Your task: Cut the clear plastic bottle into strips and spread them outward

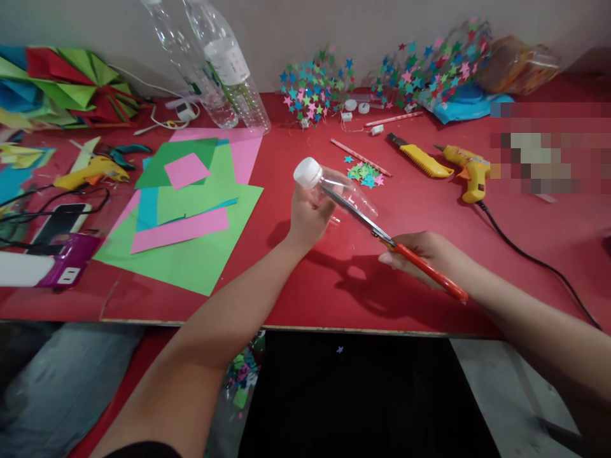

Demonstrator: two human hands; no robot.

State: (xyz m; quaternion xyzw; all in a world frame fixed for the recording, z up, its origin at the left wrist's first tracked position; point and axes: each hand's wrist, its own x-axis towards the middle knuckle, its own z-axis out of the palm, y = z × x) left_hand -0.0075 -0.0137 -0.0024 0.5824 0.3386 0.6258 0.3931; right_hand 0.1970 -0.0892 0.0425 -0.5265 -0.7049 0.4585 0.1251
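Note:
My left hand (310,216) is closed around the neck end of a clear plastic bottle piece (356,196) with a white cap (308,172). The piece lies tilted, its cap toward the upper left. My right hand (420,254) grips red-handled scissors (427,270). Their metal blades reach up and left across the bottle piece, with the tip near the cap; whether they touch the plastic I cannot tell. Just behind the bottle lie a small pile of colored paper stars (366,174) and a patterned stick (361,157).
Green paper (191,267) and pink sheets spread at left. Two clear bottles (238,83) stand behind them. A yellow utility knife (422,159) and a corded glue gun (470,172) lie right; another glue gun (93,172) and a phone (62,222) lie left. Star-covered decorations (317,86) stand at the wall.

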